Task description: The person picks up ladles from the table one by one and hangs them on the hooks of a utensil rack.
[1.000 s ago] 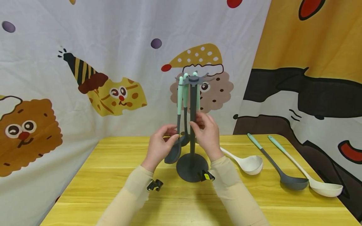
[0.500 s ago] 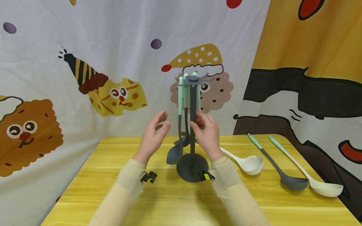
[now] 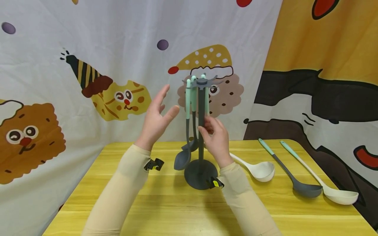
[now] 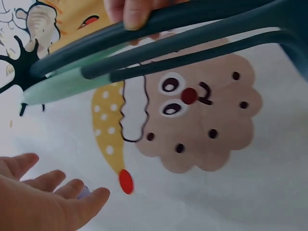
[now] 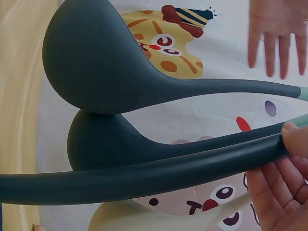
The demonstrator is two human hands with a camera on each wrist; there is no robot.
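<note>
A dark grey rotating-style utensil stand (image 3: 201, 137) rises upright from its round base (image 3: 199, 183). Two dark ladles with mint handles hang on its left side, the nearer ladle (image 3: 182, 159) in front of the farther ladle (image 3: 193, 144). Behind the post hangs another mint handle (image 3: 207, 101); a cream bowl (image 5: 115, 216) shows under the post in the right wrist view. My right hand (image 3: 217, 137) grips the post, thumb (image 5: 294, 137) on one side and fingers on the other. Left of the hanging ladles, my left hand (image 3: 155, 121) is raised, fingers spread, touching nothing.
On the wooden table (image 3: 177, 209), right of the stand, lie a white ladle (image 3: 261, 171), a dark ladle (image 3: 307, 190) with a mint handle and a cream ladle (image 3: 341, 196) with a mint handle. A printed curtain (image 3: 133, 49) hangs behind the table.
My left hand has come off the nearer hanging ladle, moved left and up, and spread its fingers. That ladle hangs freely. The right hand keeps its place on the post.
</note>
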